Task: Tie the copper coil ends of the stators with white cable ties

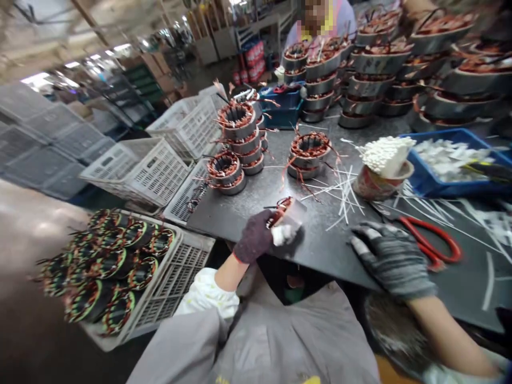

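Observation:
My left hand (258, 234), in a dark maroon glove with whitish fingertips, is closed around a motor stator (288, 213) at the table's near edge. The stator is tilted, its copper windings facing left and its smooth metal side facing right. On the tabletop to the right, my right hand (390, 258), in a grey striped glove, lies palm down with its fingers stretched out. Beside it are scissors (436, 237) with red handles, their blades partly hidden by the hand. Thin white strips (346, 200) lie scattered ahead of the right hand.
Stators (240, 133) are stacked at the table's left edge, more (308, 152) mid-table, and tall stacks (360, 80) behind. A cup (380, 181) of white sticks stands near a blue tray (424, 184). Left, a crate (172, 282) holds green-rimmed stators. A person (344, 24) is across the table.

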`<act>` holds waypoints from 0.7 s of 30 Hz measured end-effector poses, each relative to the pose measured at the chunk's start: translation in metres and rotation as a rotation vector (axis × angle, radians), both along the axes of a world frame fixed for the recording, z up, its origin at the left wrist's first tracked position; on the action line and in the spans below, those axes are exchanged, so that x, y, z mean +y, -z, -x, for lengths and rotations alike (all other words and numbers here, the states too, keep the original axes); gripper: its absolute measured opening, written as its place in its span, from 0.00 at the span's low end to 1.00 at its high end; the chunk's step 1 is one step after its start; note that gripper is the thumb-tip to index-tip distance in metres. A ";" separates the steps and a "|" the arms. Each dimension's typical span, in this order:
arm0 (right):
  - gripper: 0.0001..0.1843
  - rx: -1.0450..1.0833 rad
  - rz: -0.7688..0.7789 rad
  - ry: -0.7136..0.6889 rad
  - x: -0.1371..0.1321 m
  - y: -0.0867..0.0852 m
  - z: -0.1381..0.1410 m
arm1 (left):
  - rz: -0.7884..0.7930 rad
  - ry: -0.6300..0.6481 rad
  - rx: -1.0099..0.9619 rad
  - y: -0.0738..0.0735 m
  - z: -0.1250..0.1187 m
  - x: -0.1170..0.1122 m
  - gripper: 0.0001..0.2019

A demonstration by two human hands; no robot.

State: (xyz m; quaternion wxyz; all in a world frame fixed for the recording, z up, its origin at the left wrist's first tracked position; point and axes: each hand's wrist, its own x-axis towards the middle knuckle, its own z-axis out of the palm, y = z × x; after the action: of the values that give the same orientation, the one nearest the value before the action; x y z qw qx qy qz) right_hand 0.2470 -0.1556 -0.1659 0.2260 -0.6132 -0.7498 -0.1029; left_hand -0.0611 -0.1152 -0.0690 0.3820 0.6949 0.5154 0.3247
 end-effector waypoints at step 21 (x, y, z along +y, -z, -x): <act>0.21 0.072 -0.087 -0.023 0.006 0.010 0.005 | -0.849 -0.259 0.986 -0.100 0.034 0.138 0.24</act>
State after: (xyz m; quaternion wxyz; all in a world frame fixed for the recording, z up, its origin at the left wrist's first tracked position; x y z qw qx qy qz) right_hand 0.2417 -0.1500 -0.1762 0.2804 -0.5975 -0.7430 -0.1109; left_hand -0.0949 0.0232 0.0308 -0.2480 0.7847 0.5365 0.1869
